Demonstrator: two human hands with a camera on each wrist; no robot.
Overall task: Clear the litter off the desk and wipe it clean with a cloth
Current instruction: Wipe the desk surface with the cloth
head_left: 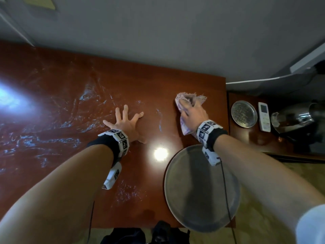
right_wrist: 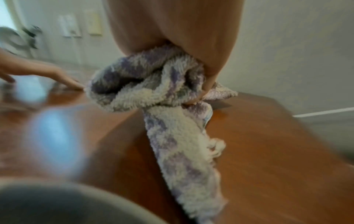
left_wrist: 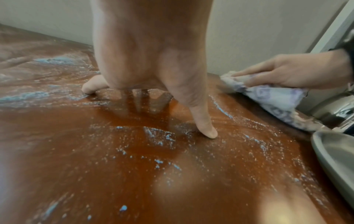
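The reddish-brown desk (head_left: 70, 81) is smeared with pale bluish wet streaks (head_left: 91, 97) and specks (left_wrist: 159, 136). My left hand (head_left: 125, 120) lies flat on the middle of the desk with its fingers spread, holding nothing; the left wrist view shows its thumb tip (left_wrist: 206, 131) pressing on the wood. My right hand (head_left: 193, 113) grips a bunched white-and-purple cloth (head_left: 186, 100) against the desk near its far right corner. In the right wrist view the cloth (right_wrist: 153, 84) fills the palm, a thumb is tucked into it, and a long tail trails back.
A round grey metal tray (head_left: 193, 199) lies at the desk's front right, overhanging the edge under my right forearm. On a lower side table to the right are a small metal plate (head_left: 244, 113), a white remote (head_left: 263, 116) and a steel kettle (head_left: 295, 117). A wall borders the desk's far edge.
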